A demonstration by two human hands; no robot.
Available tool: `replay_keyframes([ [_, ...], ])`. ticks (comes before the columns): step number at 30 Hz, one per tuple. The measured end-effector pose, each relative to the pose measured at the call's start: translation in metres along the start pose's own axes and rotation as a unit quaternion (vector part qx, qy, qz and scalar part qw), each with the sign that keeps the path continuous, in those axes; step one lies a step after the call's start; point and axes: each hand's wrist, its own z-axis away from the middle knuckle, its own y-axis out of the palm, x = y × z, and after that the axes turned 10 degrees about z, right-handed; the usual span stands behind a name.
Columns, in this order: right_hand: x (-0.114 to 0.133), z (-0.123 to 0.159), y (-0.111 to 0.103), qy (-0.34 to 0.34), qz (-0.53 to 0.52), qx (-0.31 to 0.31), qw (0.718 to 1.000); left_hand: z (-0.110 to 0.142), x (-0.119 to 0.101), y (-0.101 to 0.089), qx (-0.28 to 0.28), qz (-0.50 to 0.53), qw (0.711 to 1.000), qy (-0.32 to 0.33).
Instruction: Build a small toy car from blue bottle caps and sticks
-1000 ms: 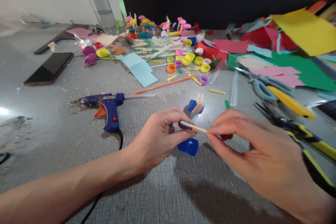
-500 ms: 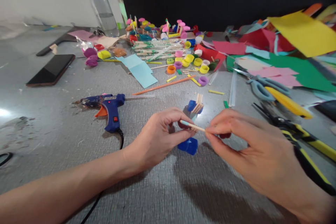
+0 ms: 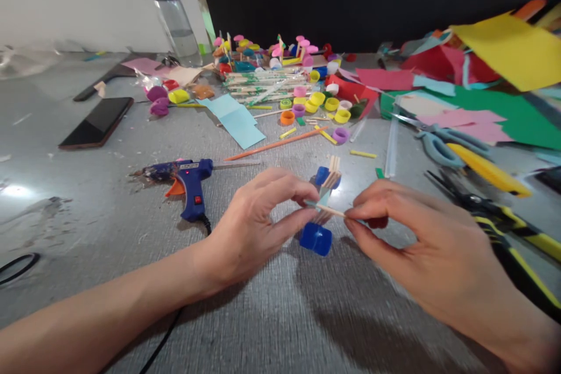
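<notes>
A thin wooden stick point(image 3: 333, 211) with a light blue tip is held between my two hands, above the tabletop. My left hand point(image 3: 258, 234) has thumb and index finger closed around the blue tip. The stick's other end is pinched between the thumb and fingertips of my right hand point(image 3: 407, 239). Just behind and below it sits a small construction: a blue bottle-cap part point(image 3: 316, 239) in front, another blue cap part point(image 3: 322, 175) behind, and several short wooden sticks point(image 3: 335, 166) standing up at the rear. The stick and fingers partly hide its middle.
Left of my hands lies a blue glue gun point(image 3: 193, 187) with its cord. Pliers point(image 3: 477, 204) and scissors point(image 3: 442, 146) lie at right. Behind are light blue paper point(image 3: 239, 120), an orange stick point(image 3: 276, 144), bottle caps point(image 3: 318, 99), a phone point(image 3: 96, 123) and a water bottle point(image 3: 177, 23).
My left fingers have spread slightly and shifted left around the stick's tip, showing more of the construction behind. The camera view has shifted a little; both hands still hold the stick.
</notes>
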Motion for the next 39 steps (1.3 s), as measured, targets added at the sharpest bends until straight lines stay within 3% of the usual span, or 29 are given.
replay_keyframes([
  [16, 0.0, 0.0, -0.001, 0.004, -0.002, 0.005, 1.0, -0.002, 0.0, -0.002, -0.002, 0.015, 1.0, -0.011],
  [23, -0.006, 0.006, -0.014, 0.025, 0.024, -0.013, 0.999, -0.002, -0.004, -0.003, -0.03, 0.001, 0.999, -0.027],
  [27, -0.013, 0.006, -0.022, 0.04, 0.018, 0.022, 0.999, 0.0, -0.004, -0.004, -0.028, -0.011, 0.999, -0.02],
  [31, -0.017, 0.003, -0.023, 0.055, 0.005, 0.081, 0.995, 0.001, -0.001, -0.001, -0.005, -0.016, 0.998, -0.062],
  [39, -0.014, 0.001, -0.023, 0.053, -0.025, 0.111, 0.992, 0.003, 0.001, 0.001, 0.035, 0.017, 0.987, -0.157],
])
